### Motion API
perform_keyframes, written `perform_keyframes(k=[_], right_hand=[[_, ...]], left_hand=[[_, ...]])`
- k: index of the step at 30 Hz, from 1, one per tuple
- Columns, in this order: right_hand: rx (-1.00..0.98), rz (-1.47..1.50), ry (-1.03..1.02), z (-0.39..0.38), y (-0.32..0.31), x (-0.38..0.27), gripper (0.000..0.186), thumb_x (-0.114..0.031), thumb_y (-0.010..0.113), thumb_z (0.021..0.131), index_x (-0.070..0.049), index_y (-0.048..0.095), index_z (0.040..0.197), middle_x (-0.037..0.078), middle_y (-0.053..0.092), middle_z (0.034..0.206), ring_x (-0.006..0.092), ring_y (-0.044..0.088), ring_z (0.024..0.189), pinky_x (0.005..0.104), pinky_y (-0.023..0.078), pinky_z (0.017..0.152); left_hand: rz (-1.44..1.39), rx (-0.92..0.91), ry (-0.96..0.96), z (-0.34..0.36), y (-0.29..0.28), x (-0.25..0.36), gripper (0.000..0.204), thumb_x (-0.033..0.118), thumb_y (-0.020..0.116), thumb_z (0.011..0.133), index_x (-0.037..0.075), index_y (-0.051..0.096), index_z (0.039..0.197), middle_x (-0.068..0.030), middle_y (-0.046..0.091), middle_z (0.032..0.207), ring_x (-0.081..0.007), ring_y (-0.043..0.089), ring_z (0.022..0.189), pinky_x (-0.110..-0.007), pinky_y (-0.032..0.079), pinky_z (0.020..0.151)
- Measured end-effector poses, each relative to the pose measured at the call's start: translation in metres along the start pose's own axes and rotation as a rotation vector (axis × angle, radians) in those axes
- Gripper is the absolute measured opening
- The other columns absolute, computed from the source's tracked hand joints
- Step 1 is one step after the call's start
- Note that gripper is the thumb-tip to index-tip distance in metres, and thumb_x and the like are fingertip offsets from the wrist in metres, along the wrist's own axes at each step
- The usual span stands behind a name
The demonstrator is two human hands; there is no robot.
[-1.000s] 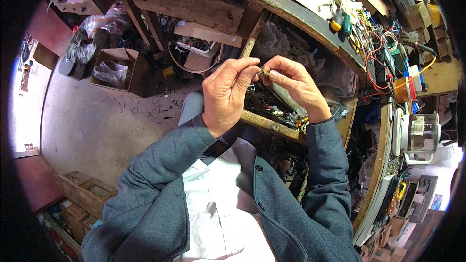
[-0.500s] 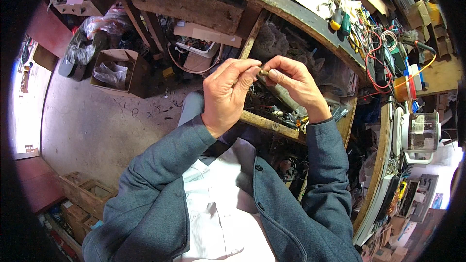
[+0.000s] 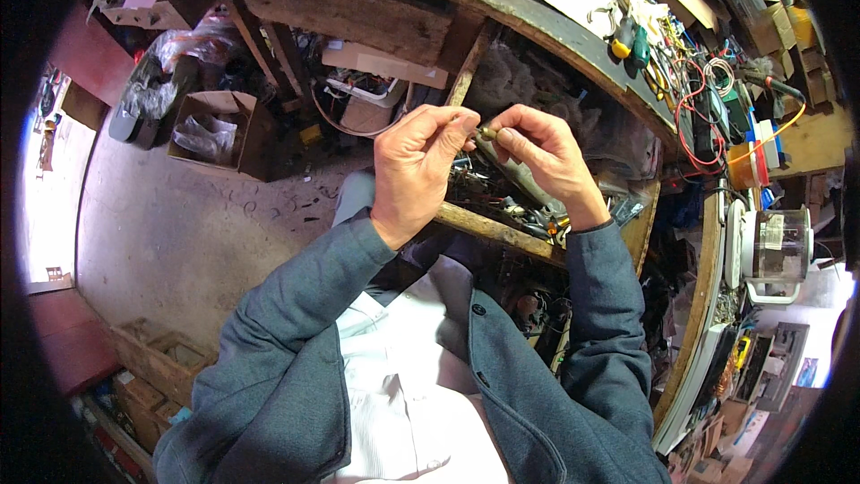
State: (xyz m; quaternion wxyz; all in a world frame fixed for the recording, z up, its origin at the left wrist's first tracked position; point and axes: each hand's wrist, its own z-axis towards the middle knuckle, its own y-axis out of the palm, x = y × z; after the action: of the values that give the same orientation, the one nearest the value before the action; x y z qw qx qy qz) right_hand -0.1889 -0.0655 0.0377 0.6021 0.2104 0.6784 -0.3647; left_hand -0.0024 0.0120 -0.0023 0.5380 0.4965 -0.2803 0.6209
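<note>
Both hands are raised close together over an opened wooden drawer (image 3: 502,231). Between the thumb and index finger of my right hand (image 3: 545,151) is a small brass-coloured piece (image 3: 488,134), too small to tell its kind. My left hand (image 3: 417,166) is closed in a pinch, its thumb and index fingertips just left of that piece. What these fingers hold, if anything, is hidden. Below the hands, the drawer holds a jumble of small tools and parts, with a long grey cylindrical thing (image 3: 521,175) lying behind them.
The workbench edge (image 3: 573,61) curves across the top, with a green-handled tool (image 3: 639,47) and tangled red wires (image 3: 701,148) on it. A clear-walled appliance jug (image 3: 778,246) stands at the right. A cardboard box (image 3: 244,148) with plastic inside and a wooden crate (image 3: 170,354) sit on the left.
My left fingertips have drawn slightly left, away from the right hand, and a gap has opened between them. More of the brass-coloured piece shows. My right hand has hardly moved.
</note>
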Motion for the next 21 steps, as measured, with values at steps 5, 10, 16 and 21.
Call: perform_keyframes(k=[5, 10, 16, 21], right_hand=[[-0.003, 0.020, 0.005, 0.0002, 0.0006, -0.0001, 0.015, -0.013, 0.062, 0.103, 0.001, 0.066, 0.105, -0.002, 0.063, 0.086, 0.0065, 0.057, 0.079, 0.0234, 0.049, 0.072], [0.005, 0.074, -0.003, 0.0027, 0.0026, 0.0015, 0.016, -0.016, 0.062, 0.104, 0.000, 0.065, 0.108, -0.002, 0.062, 0.087, 0.0058, 0.057, 0.079, 0.0227, 0.048, 0.071], [-0.008, 0.173, 0.051, 0.0005, 0.0044, -0.0061, 0.015, -0.017, 0.063, 0.103, -0.003, 0.064, 0.110, -0.003, 0.063, 0.089, 0.0040, 0.056, 0.079, 0.0204, 0.047, 0.070], [-0.037, 0.232, 0.070, -0.0006, 0.0029, -0.0045, 0.016, -0.016, 0.065, 0.102, -0.003, 0.063, 0.110, -0.004, 0.063, 0.090, 0.0040, 0.057, 0.081, 0.0205, 0.047, 0.071]], left_hand=[[-0.087, 0.015, -0.072, 0.0008, 0.0009, 0.0030, 0.015, 0.012, 0.069, 0.099, -0.001, 0.073, 0.106, -0.0027, 0.072, 0.088, -0.0082, 0.068, 0.080, -0.022, 0.055, 0.073], [-0.202, 0.000, -0.112, 0.0030, 0.0008, -0.0004, 0.020, 0.010, 0.070, 0.098, -0.001, 0.070, 0.114, -0.0035, 0.072, 0.094, -0.0092, 0.068, 0.083, -0.022, 0.056, 0.077], [-0.370, -0.087, -0.160, 0.0049, 0.0017, 0.0001, 0.046, -0.001, 0.074, 0.092, -0.001, 0.057, 0.135, -0.0086, 0.068, 0.113, -0.0134, 0.067, 0.101, -0.027, 0.056, 0.090], [-0.232, -0.156, -0.159, 0.0047, -0.0028, 0.0026, 0.028, 0.001, 0.073, 0.093, -0.001, 0.068, 0.120, -0.0046, 0.071, 0.107, -0.0093, 0.066, 0.095, -0.023, 0.053, 0.086]])
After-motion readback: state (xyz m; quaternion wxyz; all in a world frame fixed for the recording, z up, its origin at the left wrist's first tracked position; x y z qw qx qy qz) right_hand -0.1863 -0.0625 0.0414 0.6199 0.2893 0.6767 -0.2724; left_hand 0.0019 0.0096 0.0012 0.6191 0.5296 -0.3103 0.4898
